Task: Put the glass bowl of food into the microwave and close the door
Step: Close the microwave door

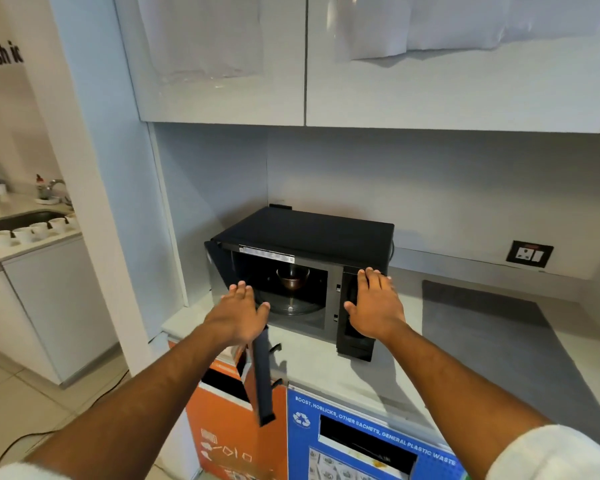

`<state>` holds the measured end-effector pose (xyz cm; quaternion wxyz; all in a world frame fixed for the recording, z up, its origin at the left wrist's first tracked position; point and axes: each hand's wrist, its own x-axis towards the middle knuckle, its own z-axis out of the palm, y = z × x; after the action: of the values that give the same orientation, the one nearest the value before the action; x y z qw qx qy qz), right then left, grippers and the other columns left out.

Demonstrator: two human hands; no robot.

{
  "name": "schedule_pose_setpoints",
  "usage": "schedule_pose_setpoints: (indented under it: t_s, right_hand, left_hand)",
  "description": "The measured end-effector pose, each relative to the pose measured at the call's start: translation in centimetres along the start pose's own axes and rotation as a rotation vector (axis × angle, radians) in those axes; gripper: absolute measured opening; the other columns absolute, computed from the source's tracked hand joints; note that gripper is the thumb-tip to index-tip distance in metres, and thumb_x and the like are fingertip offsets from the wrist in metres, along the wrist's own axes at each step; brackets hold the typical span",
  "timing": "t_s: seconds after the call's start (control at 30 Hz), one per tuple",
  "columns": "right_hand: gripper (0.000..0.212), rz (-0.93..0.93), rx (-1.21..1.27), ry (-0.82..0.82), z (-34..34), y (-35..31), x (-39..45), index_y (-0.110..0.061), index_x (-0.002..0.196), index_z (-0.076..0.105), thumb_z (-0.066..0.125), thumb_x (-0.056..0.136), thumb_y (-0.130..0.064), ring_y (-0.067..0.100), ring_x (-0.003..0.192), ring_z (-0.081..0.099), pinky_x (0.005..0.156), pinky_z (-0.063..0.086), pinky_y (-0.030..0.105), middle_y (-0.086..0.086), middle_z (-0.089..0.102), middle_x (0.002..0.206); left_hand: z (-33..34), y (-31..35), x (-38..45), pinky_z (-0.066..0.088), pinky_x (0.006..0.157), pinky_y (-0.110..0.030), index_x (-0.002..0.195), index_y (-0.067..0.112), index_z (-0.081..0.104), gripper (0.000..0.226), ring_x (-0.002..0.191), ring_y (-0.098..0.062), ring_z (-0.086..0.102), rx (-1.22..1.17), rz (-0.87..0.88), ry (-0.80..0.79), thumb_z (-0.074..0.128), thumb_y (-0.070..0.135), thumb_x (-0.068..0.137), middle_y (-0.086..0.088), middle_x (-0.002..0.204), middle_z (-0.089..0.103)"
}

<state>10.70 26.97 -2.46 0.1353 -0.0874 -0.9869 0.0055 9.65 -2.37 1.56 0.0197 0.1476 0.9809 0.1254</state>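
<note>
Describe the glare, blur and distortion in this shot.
Head view: wide-angle lens bows the upper cabinets, whose glossy doors show pale reflections; the microwave door edge is motion-smeared; the bowl sits dim inside the dark microwave; both forearms look stretched.

- Pale counter [329, 368] runs along the wall.
- Black microwave [312, 237] sits on its left end.
- Grey mat [492, 334] lies flat just right of the microwave.

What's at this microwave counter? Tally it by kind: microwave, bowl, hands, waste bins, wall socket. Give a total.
Microwave: 1
Glass bowl, inside it: 1
Hands: 2 (left hand, right hand)
Waste bins: 2 (orange bin, blue bin)
Wall socket: 1
Total: 7
</note>
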Motion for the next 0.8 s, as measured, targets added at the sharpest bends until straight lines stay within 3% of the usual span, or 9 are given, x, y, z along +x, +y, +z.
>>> schedule_pose_setpoints:
  t_s: [0.13,0.3,0.4,0.53,0.8]
  right_hand:
    - [0.084,0.006,0.100,0.053,-0.2,0.5,0.0,-0.013,0.162,0.019,0.017,0.099,-0.068,0.031,0.159,0.015,0.130,0.010,0.046,0.010,0.021,0.171]
    - [0.114,0.056,0.190,0.082,-0.5,0.2,0.2,-0.013,0.161,0.027,-0.003,0.082,-0.089,0.028,0.159,0.017,0.127,0.009,0.043,0.009,0.026,0.169]
    - [0.120,0.109,0.216,0.087,-0.4,-0.3,0.2,-0.016,0.160,0.028,0.002,0.076,-0.097,0.028,0.159,0.017,0.126,0.010,0.042,0.007,0.026,0.170]
    - [0.125,0.172,0.148,0.115,-0.6,-1.4,0.6,-0.014,0.156,0.038,0.013,0.070,-0.102,0.032,0.155,0.028,0.123,0.025,0.046,0.009,0.037,0.164]
    - [0.090,0.307,-0.003,0.137,-0.9,-3.2,2.3,-0.010,0.140,0.054,0.034,0.089,-0.082,0.031,0.136,0.052,0.114,0.045,0.044,0.011,0.058,0.142]
  left_hand:
    - [1.5,2.2,2.5,0.006,0.123,-0.041,0.157,0.007,0.007,0.073,0.154,-0.027,0.000,-0.026,0.124,0.014,0.017,0.052,0.100,-0.012,0.167,0.000]
    - [2.8,3.7,5.6,0.004,0.124,-0.038,0.156,0.006,0.008,0.068,0.154,-0.024,-0.004,-0.011,0.258,0.044,0.018,0.044,0.100,-0.011,0.167,0.000]
    - [3.1,4.5,7.0,0.001,0.124,-0.037,0.157,0.007,0.006,0.068,0.154,-0.022,-0.007,-0.021,0.318,0.042,0.020,0.042,0.100,-0.009,0.167,-0.003]
    - [3.6,4.8,9.0,-0.001,0.123,-0.037,0.157,0.008,0.004,0.068,0.154,-0.023,-0.009,0.007,0.383,0.059,0.021,0.042,0.100,-0.009,0.167,-0.004]
    - [4.4,5.2,12.5,0.003,0.125,-0.040,0.156,0.008,0.001,0.073,0.154,-0.024,-0.006,0.074,0.465,0.081,0.023,0.046,0.098,-0.011,0.167,-0.003]
